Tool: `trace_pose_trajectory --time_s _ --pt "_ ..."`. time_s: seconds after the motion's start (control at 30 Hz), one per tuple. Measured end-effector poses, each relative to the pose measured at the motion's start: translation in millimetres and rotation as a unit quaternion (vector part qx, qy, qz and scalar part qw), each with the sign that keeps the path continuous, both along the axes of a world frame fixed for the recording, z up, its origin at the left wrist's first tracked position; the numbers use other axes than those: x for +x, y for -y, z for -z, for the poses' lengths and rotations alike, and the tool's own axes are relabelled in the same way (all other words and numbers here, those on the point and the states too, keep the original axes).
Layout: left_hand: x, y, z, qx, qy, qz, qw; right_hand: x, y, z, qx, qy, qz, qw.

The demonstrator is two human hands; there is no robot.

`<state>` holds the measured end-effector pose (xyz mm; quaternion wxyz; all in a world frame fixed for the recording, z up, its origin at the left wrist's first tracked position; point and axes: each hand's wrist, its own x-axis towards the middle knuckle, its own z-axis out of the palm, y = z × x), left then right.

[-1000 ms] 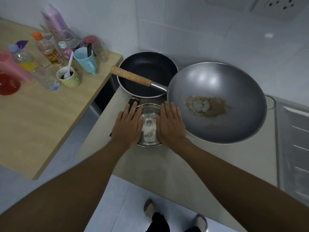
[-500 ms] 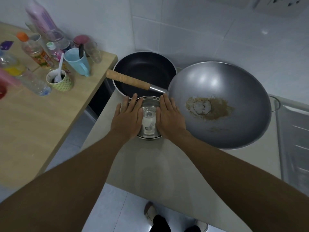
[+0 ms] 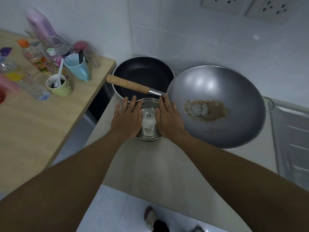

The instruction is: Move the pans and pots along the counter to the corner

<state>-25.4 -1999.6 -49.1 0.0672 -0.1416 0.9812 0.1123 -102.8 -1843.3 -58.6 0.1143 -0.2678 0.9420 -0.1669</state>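
My left hand (image 3: 127, 117) and right hand (image 3: 168, 118) rest flat, fingers straight, on the small pot (image 3: 148, 129) (light, slick steel, I reckon), best pushed by its sides

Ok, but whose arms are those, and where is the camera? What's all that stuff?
Those are a person's own arms. The camera sits on their head, looking down, so you see what they see. The left hand and right hand lie flat, fingers straight, on a small steel pot with a glass lid, standing on the grey counter. Behind it are a black frying pan and a big grey wok with brown crust inside. The wooden table on the left holds cups and bottles.
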Motion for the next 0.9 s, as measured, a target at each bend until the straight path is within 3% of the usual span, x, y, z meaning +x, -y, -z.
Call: trace_pose_trajectory --time_s 0.33,0.5,0.9 --pt "-2.9 -22.2 -55.6 0.116 0.000 -0.025 0.993 9.3 -49.3 -44.9 -0.122 0.050 0.081 0.988" --pt "-5.6 -72.1 -89.0 0.107 0.015 0.046 0.993 17.8 -114.1 -70.6 -0.160 0.047 0.123 0.978" --pt "-28.5 -318.4 -133.1 0.127 -0.025 0.169 0.977 70.2 -358.7 -119.6 -0.227 0.017 0.232 0.946"
